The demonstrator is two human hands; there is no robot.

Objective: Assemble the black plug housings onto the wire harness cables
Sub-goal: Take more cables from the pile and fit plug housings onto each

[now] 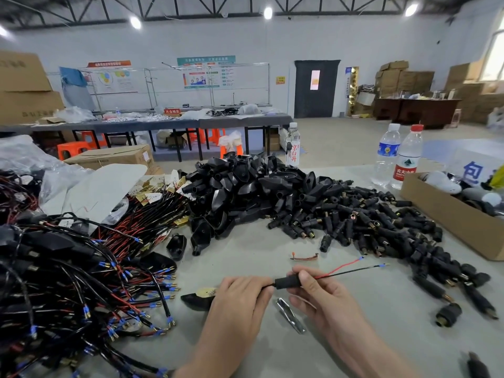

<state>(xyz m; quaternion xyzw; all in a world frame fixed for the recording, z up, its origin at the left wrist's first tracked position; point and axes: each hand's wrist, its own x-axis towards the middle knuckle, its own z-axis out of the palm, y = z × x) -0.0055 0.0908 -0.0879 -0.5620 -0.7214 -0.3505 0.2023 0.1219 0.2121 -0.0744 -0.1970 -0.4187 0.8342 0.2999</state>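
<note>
Head view: black cable gripped in curled left hand; black plug sleeve pinched between right hand thumb and fingers; housing pile heaped far.

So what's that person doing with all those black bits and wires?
A person is putting plugs together at a table. The left hand grips a black cable, and the right hand pinches a black plug piece threaded on it. A red wire and a thin black wire, both blue-tipped, stick out past it. Heaps of black housings and small plug pieces lie behind, with a tangle of wired cables on the left.
</note>
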